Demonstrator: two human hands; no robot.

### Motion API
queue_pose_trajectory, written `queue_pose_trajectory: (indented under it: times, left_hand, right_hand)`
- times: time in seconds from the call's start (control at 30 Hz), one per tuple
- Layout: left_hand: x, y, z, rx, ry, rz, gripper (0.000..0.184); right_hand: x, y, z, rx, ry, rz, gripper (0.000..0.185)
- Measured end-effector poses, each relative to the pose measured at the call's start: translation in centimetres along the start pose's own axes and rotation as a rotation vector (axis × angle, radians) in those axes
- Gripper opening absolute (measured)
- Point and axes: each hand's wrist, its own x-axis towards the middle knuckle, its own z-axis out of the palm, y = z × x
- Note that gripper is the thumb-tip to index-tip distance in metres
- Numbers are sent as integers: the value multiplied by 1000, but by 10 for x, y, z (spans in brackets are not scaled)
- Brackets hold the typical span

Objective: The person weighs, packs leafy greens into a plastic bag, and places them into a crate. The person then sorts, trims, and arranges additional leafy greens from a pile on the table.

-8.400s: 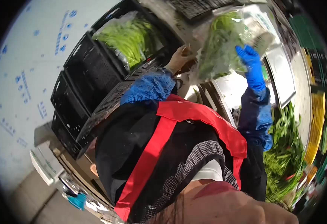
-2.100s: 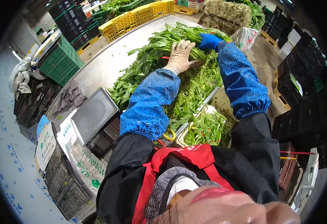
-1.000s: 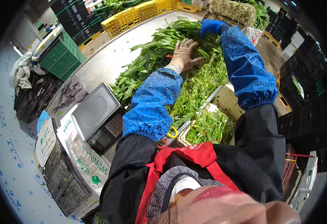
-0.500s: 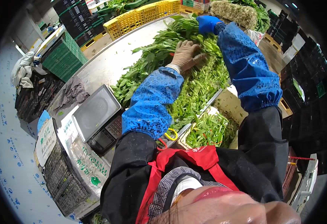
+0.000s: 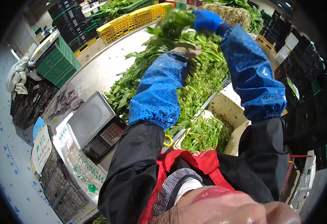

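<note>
The right hand point(image 5: 208, 20), in a blue glove, seems to be closed tight around a bunch of greens point(image 5: 174, 26). The bunch is up at the far end of the big green pile point(image 5: 133, 80), to the left of the blue glove. It looks blurry now. 0.5 seconds ago, the leaves in that spot lay on the pile and were easy to see.

The left hand point(image 5: 188, 50), in a tan glove, is low over the middle of the pile. 0.5 seconds ago its fingers were spread on the greens. Now they are blurry and partly hidden, so I cannot tell if it grips anything.

The pile still lies on the white table point(image 5: 96, 67), beside the scale point(image 5: 92, 119). More of the inside of the leaf box point(image 5: 223, 106) shows now than 1 second ago.
</note>
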Motion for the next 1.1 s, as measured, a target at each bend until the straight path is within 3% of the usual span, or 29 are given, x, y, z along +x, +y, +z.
queue_pose_trajectory:
  times: [0.07,0.13,0.2,0.27,0.33,0.37,0.43,0.6,0.7,0.73,0.83,0.87,0.97,1.1]
  left_hand:
    - [5,-6,6,-19,-28,14,43]
    - [10,-15,18,-22,113,55,40]
    - [9,-12,16,-27,174,92,38]
    - [1,4,-3,-3,16,-32,40]
    - [-4,11,1,10,-73,-83,41]
    - [-5,7,12,118,163,-50,38]
    - [-8,3,30,327,634,16,31]
    - [-45,40,7,376,902,-29,23]
    - [-68,59,15,-205,671,-65,23]
    - [-76,67,20,-207,661,-56,23]
    - [-98,87,42,-1552,273,-106,44]
    - [-100,91,48,-1557,258,-112,44]
    - [-107,103,54,-2228,140,279,63]
    - [-127,124,40,-2414,345,166,75]
  right_hand:
    - [-4,12,-35,95,-34,38,48]
    - [-24,15,-68,77,142,37,26]
    - [-52,19,-75,246,233,-1,29]
    - [-79,25,-81,581,416,-108,34]
    - [-106,45,-56,486,467,-43,45]
    - [-118,54,-40,394,516,3,56]
    - [-154,56,-6,405,566,52,59]
    - [-244,32,43,328,583,263,61]
    - [-286,20,66,286,613,298,63]
    - [-297,16,73,326,643,301,63]
    - [-327,1,93,408,687,325,65]
    - [-334,-5,98,430,685,322,66]
    - [-350,-23,113,479,680,317,68]
    - [-365,-47,140,406,663,168,69]
